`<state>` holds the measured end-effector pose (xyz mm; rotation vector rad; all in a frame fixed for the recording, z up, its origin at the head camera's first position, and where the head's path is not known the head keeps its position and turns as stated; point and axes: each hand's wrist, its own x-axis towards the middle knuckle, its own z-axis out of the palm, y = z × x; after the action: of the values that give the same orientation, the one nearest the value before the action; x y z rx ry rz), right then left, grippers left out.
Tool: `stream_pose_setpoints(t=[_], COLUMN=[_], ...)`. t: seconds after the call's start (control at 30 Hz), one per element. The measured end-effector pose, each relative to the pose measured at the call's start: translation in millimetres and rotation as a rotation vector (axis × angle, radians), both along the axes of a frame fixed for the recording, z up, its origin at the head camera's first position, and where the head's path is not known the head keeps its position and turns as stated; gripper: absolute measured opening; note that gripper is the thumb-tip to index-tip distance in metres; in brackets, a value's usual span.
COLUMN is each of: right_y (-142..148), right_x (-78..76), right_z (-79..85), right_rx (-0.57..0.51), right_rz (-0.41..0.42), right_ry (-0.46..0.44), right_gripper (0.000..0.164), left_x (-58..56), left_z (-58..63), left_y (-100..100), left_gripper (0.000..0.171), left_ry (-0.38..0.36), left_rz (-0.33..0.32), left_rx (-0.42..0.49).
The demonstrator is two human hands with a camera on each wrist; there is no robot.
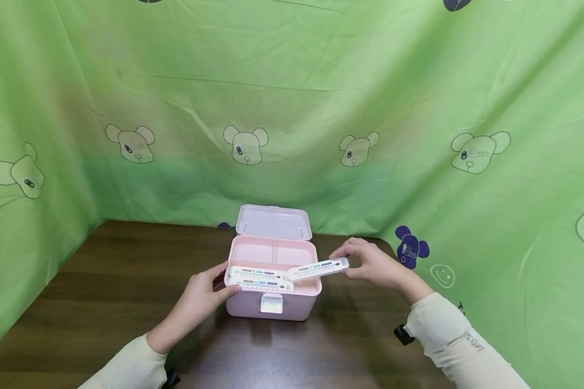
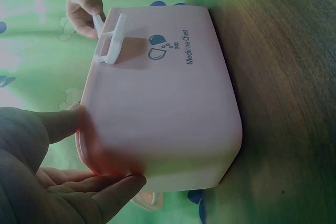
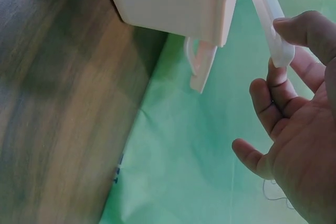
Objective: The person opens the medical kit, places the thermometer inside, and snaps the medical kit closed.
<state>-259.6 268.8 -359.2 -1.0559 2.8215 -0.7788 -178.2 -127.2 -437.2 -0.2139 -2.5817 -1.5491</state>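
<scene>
A pink medicine chest, printed "Medicine Chest" on its front, stands on the table with its lid up. My left hand grips its left front corner, thumb on the front rim and fingers along the side. Inside, at the front left, lie two white flat thermometer-like sticks, a rear one and a front one, with scales and coloured print. A similar stick is pinched by its right end in my right hand. It slants over the chest's right rim, its left end low near the other two.
A divider splits the chest's rear part into two compartments. On the front is a white latch. The dark wooden table extends to both sides, and a green cloth with bear prints hangs close behind and at the right.
</scene>
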Motion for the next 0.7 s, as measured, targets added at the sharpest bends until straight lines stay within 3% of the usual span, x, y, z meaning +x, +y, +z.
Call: stream_pose_setpoints(t=[0.33,0.53,0.7], right_y=[-10.8,-18.4,-31.5], right_x=[-7.7,-17.2,-28.3], right_z=[0.6,17.7,30.8], right_rx=[0.068,0.18,0.244], right_rz=[0.045,0.167,0.192], right_ry=[0.008,-0.021,-0.115], right_gripper=[0.033,0.035,0.039], left_x=[0.2,-0.8,-1.7], left_z=[0.4,0.4,1.9], left_y=[1.5,1.6,-0.1], left_gripper=[0.064,0.064,0.065], left_ry=[-0.008,-0.012,-0.003], left_rz=[0.006,-0.008,-0.012], left_rx=[0.004,0.006,-0.015])
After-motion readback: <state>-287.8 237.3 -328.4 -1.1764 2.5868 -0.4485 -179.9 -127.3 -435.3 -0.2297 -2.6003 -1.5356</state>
